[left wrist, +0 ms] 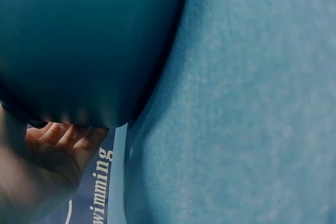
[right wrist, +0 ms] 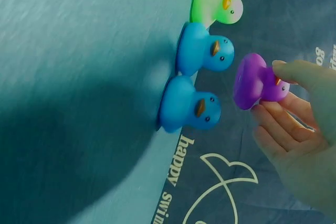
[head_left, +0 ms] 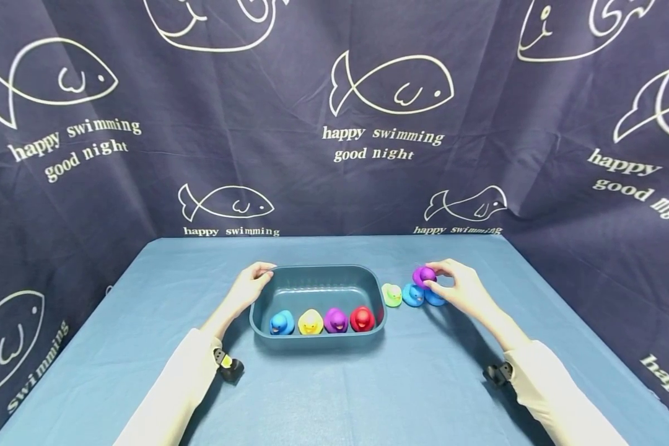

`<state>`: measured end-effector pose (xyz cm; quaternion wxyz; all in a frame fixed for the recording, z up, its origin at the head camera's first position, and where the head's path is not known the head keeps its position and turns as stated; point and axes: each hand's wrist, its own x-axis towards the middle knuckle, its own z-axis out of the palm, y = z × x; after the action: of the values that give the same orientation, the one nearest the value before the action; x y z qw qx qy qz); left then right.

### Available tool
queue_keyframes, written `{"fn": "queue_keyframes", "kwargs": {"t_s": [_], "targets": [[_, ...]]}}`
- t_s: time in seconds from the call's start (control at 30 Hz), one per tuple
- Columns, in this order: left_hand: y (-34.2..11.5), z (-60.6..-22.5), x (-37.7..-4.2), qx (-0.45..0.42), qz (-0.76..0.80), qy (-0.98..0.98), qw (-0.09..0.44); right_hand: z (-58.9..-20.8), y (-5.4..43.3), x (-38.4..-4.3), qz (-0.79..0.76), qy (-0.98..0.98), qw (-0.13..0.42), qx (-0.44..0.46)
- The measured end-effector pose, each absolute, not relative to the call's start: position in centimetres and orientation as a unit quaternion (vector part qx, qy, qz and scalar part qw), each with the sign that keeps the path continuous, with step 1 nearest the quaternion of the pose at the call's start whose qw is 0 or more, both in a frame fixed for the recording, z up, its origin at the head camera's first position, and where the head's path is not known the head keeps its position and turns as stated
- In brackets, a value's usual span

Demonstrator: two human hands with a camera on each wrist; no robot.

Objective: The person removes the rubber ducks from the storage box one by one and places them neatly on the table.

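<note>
My right hand (head_left: 461, 286) pinches a purple rubber duck (head_left: 423, 277) between thumb and fingers, as the right wrist view confirms. The duck is up above two blue rubber ducks (right wrist: 203, 50) (right wrist: 184, 106), the farther-right one partly hidden by my hand in the head view. A light green rubber duck (head_left: 392, 295) sits left of them, close to the teal bin (head_left: 318, 342). At the bin's back left corner my left hand (head_left: 251, 284) grips the rim; its fingers (left wrist: 68, 139) show against the outer wall in the left wrist view.
Along the bin's near wall stand several ducks: blue (head_left: 282, 323), yellow (head_left: 310, 322), purple (head_left: 336, 320) and red (head_left: 362, 319). A blue cloth covers the table (head_left: 334, 396). Dark curtains (head_left: 290, 161) with fish drawings hang behind and at both sides.
</note>
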<state>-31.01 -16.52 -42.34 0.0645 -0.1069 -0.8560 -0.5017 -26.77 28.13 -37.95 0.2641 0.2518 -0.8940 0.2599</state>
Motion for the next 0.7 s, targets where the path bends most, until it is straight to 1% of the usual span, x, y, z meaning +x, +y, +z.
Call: {"fn": "queue_keyframes", "kwargs": {"t_s": [0.47, 0.7], "targets": [[-16.4, -42.2, -31.0, -0.104, -0.510, -0.851, 0.069, -38.3, 31.0, -26.2, 0.235, -0.906, 0.269, 0.226], [-16.4, -42.2, -31.0, -0.100, -0.507, -0.853, 0.065, -38.2, 32.1, -26.0, 0.244, -0.911, 0.257, 0.211]]}}
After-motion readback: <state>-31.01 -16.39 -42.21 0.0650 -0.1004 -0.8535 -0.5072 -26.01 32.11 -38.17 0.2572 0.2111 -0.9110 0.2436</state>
